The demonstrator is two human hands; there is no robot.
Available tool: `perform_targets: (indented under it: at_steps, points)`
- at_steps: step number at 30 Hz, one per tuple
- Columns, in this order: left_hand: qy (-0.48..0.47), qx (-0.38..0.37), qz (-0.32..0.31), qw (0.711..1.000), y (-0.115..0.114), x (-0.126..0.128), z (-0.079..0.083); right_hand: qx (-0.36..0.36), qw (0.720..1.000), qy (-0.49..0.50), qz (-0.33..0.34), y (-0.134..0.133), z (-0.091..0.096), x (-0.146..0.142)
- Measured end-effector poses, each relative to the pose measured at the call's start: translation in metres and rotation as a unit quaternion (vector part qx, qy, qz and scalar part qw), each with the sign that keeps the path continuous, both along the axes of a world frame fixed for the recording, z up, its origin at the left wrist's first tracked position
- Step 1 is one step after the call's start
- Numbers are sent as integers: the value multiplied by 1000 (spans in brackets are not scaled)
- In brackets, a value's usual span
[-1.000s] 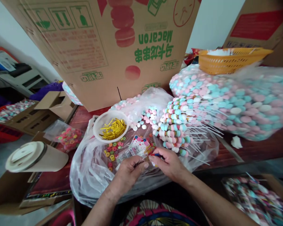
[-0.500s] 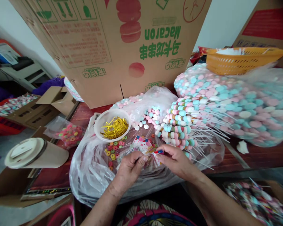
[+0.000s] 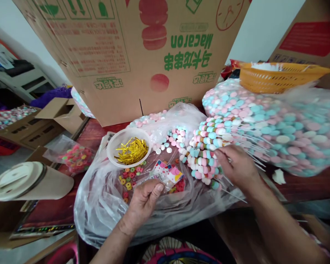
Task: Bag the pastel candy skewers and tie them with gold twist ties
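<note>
My left hand point(image 3: 144, 200) rests on a crumpled clear plastic sheet point(image 3: 104, 205), its fingers pinched on the edge of a small printed packet point(image 3: 167, 173). My right hand point(image 3: 236, 165) has reached into a pile of candy skewers point(image 3: 206, 146), pastel discs threaded on thin white sticks, and its fingers curl around the sticks. Loose ring candies point(image 3: 129, 176) lie on the plastic beside the packet. A white bowl point(image 3: 113, 145) holding gold twist ties point(image 3: 132, 150) stands just beyond my left hand.
A big "Macaron" cardboard box point(image 3: 132, 55) stands at the back. A large bag of pastel candies point(image 3: 277, 124) lies to the right under an orange basket point(image 3: 275, 75). At left are a lidded tub point(image 3: 30, 183), a small candy bag point(image 3: 75, 157) and open cartons point(image 3: 44, 123).
My right hand left the packet in front of me and moved up and right into the skewer pile. My left hand stayed on the packet.
</note>
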State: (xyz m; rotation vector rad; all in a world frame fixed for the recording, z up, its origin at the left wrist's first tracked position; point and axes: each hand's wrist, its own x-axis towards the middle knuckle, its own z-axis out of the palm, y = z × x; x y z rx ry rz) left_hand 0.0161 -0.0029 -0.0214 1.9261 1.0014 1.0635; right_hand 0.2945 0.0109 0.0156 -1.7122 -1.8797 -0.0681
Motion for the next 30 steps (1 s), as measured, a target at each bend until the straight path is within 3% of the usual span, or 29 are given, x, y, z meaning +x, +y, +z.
perform_targets:
  at_steps: [3,6,9,12,16,23,26,30]
  points:
    - [-5,69,-2,998,5,-12,0,-21,964,-264,15,10,-4,48]
    - [21,97,-7,995,7,-20,4,-12,935,-349,64,11,-13,71]
    - [56,83,-5,995,5,-25,10,55,943,-305,118,5,-4,76]
    - [76,78,-11,994,4,-26,14,139,952,-212,174,-9,24,66]
    - [53,89,-25,994,4,-21,20,183,944,-189,202,-29,51,41]
    - [2,52,-45,998,-1,-19,25,175,925,-205,266,-42,46,26]
    - [22,11,-62,998,-2,-19,26,175,918,-207,288,-45,52,29]
    - [1,-76,-35,996,-6,-17,25,175,916,-217,288,-51,56,31]
